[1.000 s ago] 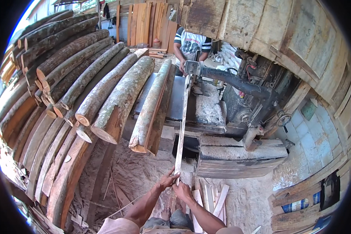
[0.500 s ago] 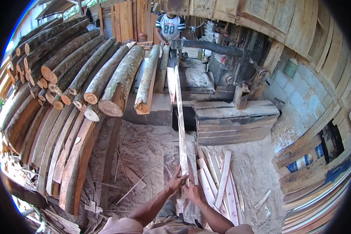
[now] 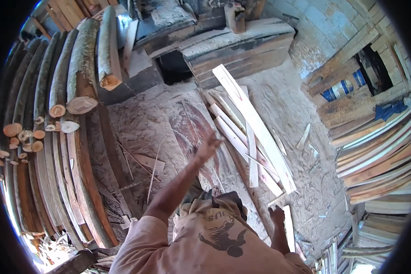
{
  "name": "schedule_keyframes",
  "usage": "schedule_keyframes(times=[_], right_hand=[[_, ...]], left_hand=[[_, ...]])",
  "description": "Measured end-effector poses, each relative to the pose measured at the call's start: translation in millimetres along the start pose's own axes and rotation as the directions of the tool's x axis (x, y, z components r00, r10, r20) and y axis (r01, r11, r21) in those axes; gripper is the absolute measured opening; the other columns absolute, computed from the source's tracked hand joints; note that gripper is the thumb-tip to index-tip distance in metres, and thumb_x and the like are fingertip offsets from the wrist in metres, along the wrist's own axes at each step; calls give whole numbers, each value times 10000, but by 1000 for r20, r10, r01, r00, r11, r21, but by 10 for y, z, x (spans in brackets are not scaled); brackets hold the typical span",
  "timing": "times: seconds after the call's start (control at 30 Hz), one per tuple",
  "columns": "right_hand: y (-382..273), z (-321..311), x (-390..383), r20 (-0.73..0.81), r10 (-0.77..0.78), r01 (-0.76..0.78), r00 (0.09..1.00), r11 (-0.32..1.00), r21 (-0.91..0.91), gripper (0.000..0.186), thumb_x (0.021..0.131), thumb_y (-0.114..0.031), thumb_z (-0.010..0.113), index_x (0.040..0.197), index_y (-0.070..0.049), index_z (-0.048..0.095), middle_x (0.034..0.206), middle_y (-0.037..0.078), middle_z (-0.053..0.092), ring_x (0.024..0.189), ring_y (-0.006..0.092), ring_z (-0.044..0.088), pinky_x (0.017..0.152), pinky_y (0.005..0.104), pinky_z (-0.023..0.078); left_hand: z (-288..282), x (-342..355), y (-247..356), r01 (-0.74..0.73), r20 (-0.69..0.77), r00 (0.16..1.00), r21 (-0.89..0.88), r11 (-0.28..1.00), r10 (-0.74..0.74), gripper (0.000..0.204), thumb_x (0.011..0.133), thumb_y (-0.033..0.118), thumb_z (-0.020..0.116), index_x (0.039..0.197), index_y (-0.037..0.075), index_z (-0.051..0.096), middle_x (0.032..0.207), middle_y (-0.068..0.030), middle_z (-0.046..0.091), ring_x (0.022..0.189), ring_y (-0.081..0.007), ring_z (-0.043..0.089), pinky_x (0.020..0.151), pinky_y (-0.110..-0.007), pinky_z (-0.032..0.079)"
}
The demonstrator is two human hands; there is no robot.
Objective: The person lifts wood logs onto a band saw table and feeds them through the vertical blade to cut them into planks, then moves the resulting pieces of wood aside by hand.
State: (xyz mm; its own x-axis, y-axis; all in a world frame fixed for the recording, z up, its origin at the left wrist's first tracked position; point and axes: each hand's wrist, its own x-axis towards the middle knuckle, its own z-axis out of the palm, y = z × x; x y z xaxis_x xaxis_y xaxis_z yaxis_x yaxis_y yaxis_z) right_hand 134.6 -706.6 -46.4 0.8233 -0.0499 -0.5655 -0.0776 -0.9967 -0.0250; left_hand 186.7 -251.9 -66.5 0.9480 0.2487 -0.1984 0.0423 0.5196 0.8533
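Observation:
My left hand [image 3: 208, 144] reaches forward over the dusty floor, its fingers apart and nothing in them. To its right a long pale board [image 3: 255, 125] slants across a pile of sawn strips [image 3: 233, 136]; whether it rests fully on them I cannot tell. Just below the board's near end is my right hand [image 3: 277, 215], apart from it, fingers loosely spread and holding nothing. Another pale strip [image 3: 288, 228] lies beside that hand.
Barked logs [image 3: 82, 68] and long slabs [image 3: 89, 192] are stacked on the left. Ahead stands a dust-covered wooden bench [image 3: 242, 50] with a dark opening [image 3: 173, 67] beside it. Sawn boards [image 3: 379, 160] are stacked at right, by a block wall [image 3: 315, 32].
Both hands have let go of the long strip of wood, and a board now lies aslant over the right-hand pile. The hands have moved apart. The view has turned down and right; the co-worker is out of sight.

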Motion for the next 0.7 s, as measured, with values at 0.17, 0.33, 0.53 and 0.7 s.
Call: schedule_keyframes(times=[0.17,0.33,0.53,0.7], right_hand=[[-727,1091,240,462,-224,78,858,946,313,411,763,-377,614,949,-11,631,928,190,636,881,295,617,736,362,475],[-1276,1318,563,574,-356,-132,738,757,640,416,831,-257,579,1177,-54,471,1076,135,586,861,271,601,732,369,485],[-2607,470,1489,309,-385,-154,869,383,911,322,823,-29,537,1136,40,509,941,114,619,843,165,602,587,288,518],[-4633,-627,2548,357,-415,257,836,873,414,366,813,-194,546,1131,-12,546,958,127,632,852,200,606,708,320,481]], left_hand=[[-1877,1412,2032,257,-492,682,854,453,541,681,809,511,543,1278,37,405,1134,-245,536,1043,-388,523,856,-409,427],[-3263,2499,3110,558,-573,348,763,327,742,739,795,489,558,1328,41,312,1247,-253,404,1167,-378,389,909,-441,379],[-4043,2696,2992,630,-815,256,549,550,521,868,740,395,651,1384,67,170,1317,-252,336,1166,-365,413,919,-444,372],[-4173,2825,2914,833,-716,34,406,377,697,975,669,470,675,1404,95,157,1266,-217,366,1077,-371,407,862,-443,339]])
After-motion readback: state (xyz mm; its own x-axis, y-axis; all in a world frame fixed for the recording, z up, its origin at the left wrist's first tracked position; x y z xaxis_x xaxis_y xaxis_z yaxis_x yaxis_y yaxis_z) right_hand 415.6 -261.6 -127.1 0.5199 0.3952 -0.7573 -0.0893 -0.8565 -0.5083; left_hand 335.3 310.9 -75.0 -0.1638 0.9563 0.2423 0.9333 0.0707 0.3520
